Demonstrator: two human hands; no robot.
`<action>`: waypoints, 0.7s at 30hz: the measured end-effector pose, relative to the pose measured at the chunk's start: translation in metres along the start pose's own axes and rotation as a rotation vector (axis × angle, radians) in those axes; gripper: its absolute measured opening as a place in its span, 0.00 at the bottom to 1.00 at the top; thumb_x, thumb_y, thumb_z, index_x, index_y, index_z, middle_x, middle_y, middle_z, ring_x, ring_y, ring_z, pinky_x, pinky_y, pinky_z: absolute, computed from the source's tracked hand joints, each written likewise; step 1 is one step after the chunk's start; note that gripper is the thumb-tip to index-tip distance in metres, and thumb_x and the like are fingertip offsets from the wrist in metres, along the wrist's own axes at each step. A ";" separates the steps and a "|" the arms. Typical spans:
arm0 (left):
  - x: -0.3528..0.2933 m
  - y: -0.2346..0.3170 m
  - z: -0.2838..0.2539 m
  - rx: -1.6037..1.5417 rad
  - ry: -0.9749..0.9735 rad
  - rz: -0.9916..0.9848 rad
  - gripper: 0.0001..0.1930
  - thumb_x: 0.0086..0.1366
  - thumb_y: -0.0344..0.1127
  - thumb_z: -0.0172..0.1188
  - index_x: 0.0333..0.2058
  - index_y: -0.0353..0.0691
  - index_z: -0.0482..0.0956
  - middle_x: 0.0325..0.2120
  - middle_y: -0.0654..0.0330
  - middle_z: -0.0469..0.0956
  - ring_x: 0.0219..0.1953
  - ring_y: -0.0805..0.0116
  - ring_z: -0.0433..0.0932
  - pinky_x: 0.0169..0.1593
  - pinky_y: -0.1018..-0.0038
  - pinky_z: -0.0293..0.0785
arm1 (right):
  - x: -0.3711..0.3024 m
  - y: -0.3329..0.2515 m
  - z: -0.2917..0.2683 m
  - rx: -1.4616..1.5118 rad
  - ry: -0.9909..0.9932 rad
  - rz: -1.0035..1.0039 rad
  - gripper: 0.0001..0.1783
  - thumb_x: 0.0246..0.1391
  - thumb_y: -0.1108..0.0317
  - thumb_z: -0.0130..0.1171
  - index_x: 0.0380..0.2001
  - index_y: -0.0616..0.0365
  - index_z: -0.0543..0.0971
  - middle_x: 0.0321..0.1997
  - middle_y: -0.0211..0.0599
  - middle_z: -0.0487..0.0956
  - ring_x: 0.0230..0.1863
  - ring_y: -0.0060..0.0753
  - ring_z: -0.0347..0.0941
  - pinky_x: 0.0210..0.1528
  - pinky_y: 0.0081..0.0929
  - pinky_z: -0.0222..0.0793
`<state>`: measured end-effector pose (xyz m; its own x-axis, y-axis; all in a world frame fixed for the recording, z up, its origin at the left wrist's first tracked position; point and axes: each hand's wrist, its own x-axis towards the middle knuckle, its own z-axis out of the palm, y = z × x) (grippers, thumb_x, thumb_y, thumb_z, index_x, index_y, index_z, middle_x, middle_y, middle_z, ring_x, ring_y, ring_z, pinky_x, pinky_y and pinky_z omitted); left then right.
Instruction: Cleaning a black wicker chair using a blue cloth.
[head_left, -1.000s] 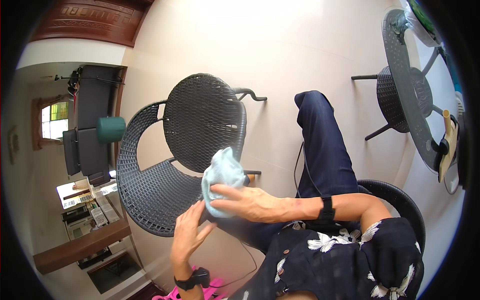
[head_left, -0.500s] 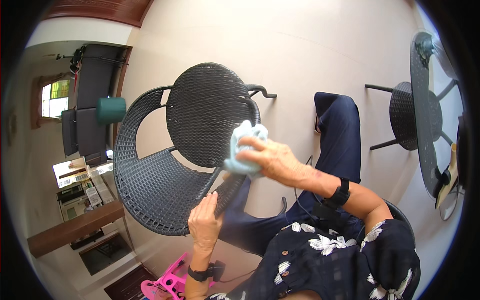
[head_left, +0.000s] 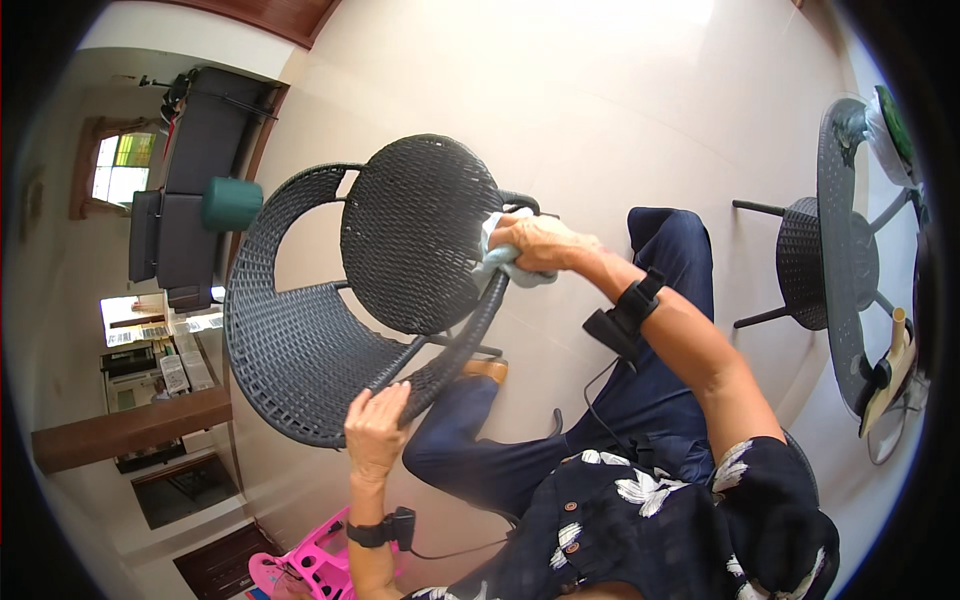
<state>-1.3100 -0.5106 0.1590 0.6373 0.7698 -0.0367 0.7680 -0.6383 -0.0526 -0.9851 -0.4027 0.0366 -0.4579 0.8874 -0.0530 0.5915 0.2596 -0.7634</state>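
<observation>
Cloth [head_left: 492,263] has moved along the chair [head_left: 415,235], right hand [head_left: 535,243] closed round it, left hand [head_left: 375,432] loosely gripping the rim [head_left: 428,385].

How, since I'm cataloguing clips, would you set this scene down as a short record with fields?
Left hand: fingers over the rim of the chair
Right hand: holding the cloth against the rim, beside the seat
Cloth: pale blue, bunched
Chair: dark, woven, round seat, curved open back
Worn: black strap on the left forearm, another on the right
Nearby: pink plastic item lower left, green cylindrical object upper left
</observation>
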 end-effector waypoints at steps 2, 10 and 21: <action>-0.015 -0.024 0.002 0.026 -0.033 0.059 0.21 0.43 0.27 0.62 0.41 0.43 0.78 0.37 0.62 0.79 0.41 0.67 0.78 0.52 0.59 0.66 | 0.000 -0.004 0.028 -0.003 0.009 -0.011 0.12 0.50 0.59 0.50 0.38 0.43 0.78 0.42 0.40 0.71 0.46 0.45 0.68 0.45 0.41 0.69; -0.080 -0.085 0.007 0.107 -0.069 0.135 0.19 0.47 0.27 0.59 0.41 0.50 0.78 0.38 0.63 0.78 0.42 0.65 0.76 0.53 0.59 0.65 | -0.050 -0.068 0.101 0.019 -0.054 -0.082 0.16 0.48 0.60 0.52 0.43 0.41 0.74 0.39 0.34 0.72 0.44 0.47 0.67 0.38 0.41 0.72; -0.098 -0.111 -0.008 0.281 -0.376 -0.128 0.34 0.41 0.26 0.64 0.52 0.55 0.72 0.54 0.60 0.67 0.57 0.60 0.63 0.61 0.60 0.50 | -0.079 -0.020 0.156 -0.141 0.041 -0.101 0.21 0.45 0.71 0.53 0.45 0.39 0.73 0.56 0.31 0.62 0.48 0.45 0.68 0.43 0.43 0.69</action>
<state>-1.4573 -0.5154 0.1762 0.4315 0.8239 -0.3675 0.7589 -0.5518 -0.3459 -1.0643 -0.5379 -0.0439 -0.4939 0.8682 0.0480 0.6324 0.3965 -0.6655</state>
